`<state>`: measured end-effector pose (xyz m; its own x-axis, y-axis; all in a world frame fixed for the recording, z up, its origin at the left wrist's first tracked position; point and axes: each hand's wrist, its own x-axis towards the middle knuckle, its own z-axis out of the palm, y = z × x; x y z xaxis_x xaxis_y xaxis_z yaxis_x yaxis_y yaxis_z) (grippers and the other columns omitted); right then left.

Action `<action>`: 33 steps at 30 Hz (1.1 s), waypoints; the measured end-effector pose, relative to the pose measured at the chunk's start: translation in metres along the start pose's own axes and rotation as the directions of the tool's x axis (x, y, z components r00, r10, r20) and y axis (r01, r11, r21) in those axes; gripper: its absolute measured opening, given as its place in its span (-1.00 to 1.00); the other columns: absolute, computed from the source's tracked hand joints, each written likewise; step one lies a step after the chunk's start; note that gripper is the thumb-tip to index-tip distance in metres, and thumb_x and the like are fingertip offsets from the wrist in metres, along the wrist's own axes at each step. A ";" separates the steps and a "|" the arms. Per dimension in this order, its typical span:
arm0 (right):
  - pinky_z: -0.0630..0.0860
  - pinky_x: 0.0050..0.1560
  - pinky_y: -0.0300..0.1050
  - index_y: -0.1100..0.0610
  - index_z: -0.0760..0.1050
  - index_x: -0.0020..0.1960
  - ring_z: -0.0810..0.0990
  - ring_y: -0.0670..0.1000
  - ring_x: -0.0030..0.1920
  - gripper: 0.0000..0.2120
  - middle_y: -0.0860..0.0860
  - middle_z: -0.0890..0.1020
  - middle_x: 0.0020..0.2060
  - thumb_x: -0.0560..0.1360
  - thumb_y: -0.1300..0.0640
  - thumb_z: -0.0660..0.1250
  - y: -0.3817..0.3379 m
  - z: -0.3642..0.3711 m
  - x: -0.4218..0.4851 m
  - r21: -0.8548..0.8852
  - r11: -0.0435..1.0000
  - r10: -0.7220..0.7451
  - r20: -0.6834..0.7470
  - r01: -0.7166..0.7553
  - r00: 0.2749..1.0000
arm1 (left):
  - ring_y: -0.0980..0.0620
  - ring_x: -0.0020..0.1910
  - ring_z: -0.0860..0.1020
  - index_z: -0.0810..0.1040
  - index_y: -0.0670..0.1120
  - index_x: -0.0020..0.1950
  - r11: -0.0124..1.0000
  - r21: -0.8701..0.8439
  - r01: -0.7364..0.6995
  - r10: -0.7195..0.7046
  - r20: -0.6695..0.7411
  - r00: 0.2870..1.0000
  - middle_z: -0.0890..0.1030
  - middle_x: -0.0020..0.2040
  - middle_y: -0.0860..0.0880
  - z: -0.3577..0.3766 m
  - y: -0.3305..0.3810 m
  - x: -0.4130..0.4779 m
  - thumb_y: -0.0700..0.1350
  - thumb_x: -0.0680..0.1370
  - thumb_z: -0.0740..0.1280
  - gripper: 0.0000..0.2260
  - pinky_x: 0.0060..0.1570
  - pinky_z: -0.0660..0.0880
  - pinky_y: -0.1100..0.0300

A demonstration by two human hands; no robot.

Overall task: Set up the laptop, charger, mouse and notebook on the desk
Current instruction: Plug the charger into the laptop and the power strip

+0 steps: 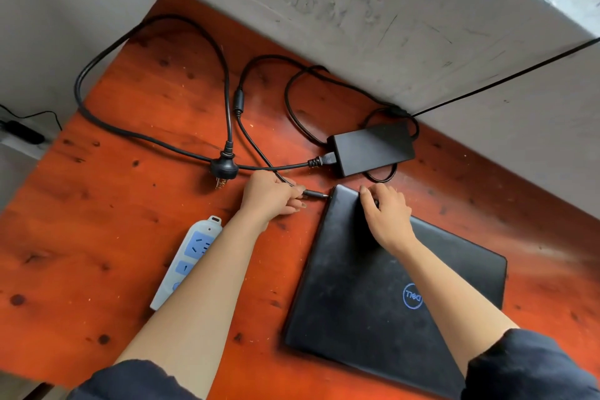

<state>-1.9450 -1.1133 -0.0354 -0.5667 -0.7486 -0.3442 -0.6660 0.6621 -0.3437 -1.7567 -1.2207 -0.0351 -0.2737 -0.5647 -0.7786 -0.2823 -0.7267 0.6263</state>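
A closed black laptop [389, 282] lies on the red-brown wooden desk [97, 237], lid up with a blue round logo. My right hand [386, 214] rests on its far corner, fingers curled over the edge. My left hand [271, 196] pinches the charger's barrel connector [315, 194], whose tip sits at the laptop's left edge. The black charger brick [373, 149] lies behind the laptop near the wall. Its cables loop across the desk, and the wall plug [223, 169] lies loose on the wood. No mouse or notebook is in view.
A white and blue power strip [186, 265] lies left of my left forearm. A grey scuffed wall [357, 10] runs along the desk's far side. The desk's left edge drops to the floor, where a dark object with a cable [22, 131] sits.
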 end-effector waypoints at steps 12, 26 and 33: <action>0.25 0.09 0.10 0.04 0.36 -0.12 0.32 0.03 -0.02 -0.77 -0.02 0.44 -0.12 0.61 -0.06 0.07 0.000 0.002 -0.001 0.040 0.999 0.000 0.012 0.000 1.000 | 0.05 -0.32 0.69 0.62 -0.27 -0.01 0.999 0.035 0.035 -0.039 0.101 0.994 0.68 -0.19 -0.17 -0.005 0.008 -0.002 -0.27 0.45 0.45 -0.86 -0.30 0.63 0.24; 0.15 0.22 0.13 0.01 0.35 -0.08 0.33 0.08 0.14 -0.80 -0.03 0.40 -0.06 0.61 -0.05 0.04 0.004 0.005 0.000 0.099 0.995 0.010 0.055 -0.016 0.998 | 0.20 -0.59 0.48 0.62 -0.19 -0.12 0.987 0.147 0.057 -0.064 0.044 0.997 0.70 -0.36 -0.07 0.003 0.010 -0.004 -0.09 0.45 0.47 -0.83 -0.56 0.45 0.35; 0.13 0.05 -0.02 -0.04 0.24 -0.30 0.36 0.01 -0.09 -0.70 -0.08 0.40 -0.27 0.60 -0.06 0.11 0.004 0.000 0.004 0.167 0.985 0.039 0.066 -0.050 0.997 | 0.15 -0.69 0.29 0.53 -0.21 -0.33 0.975 0.219 0.037 -0.023 -0.069 0.997 0.49 -0.64 0.01 0.016 0.006 0.001 -0.08 0.44 0.49 -0.73 -0.62 0.30 0.36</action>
<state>-1.9499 -1.1136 -0.0385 -0.5590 -0.7181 -0.4145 -0.5464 0.6950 -0.4674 -1.7738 -1.2192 -0.0311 -0.2033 -0.5736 -0.7935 -0.4869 -0.6439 0.5902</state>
